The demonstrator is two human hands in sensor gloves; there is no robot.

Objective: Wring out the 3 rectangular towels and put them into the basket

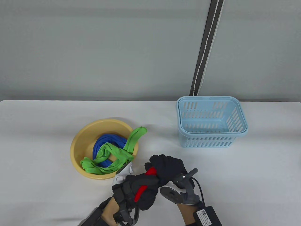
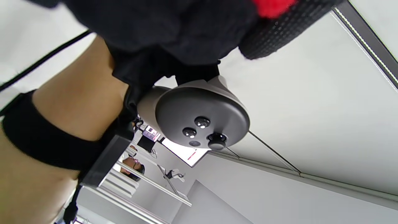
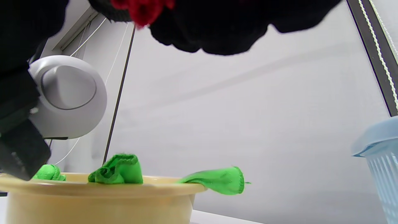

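Note:
Both gloved hands grip one red towel [image 1: 150,171] above the table's front, right of the basin. My left hand [image 1: 141,190] is curled round its lower end and my right hand [image 1: 168,168] round its upper end; only small red patches [image 3: 140,7] show between the fingers. A green towel [image 1: 110,159] lies in the yellow basin [image 1: 80,139], one end draped over the rim [image 3: 224,182]. A blue towel [image 1: 107,142] lies coiled under it. The light blue basket [image 1: 211,122] stands at the right with nothing in it.
A dark strap [image 1: 207,47] hangs down the grey wall behind the basket. The white table [image 1: 35,129] runs wide to the left of the basin. A black box and cable [image 1: 207,215] sit on the right wrist.

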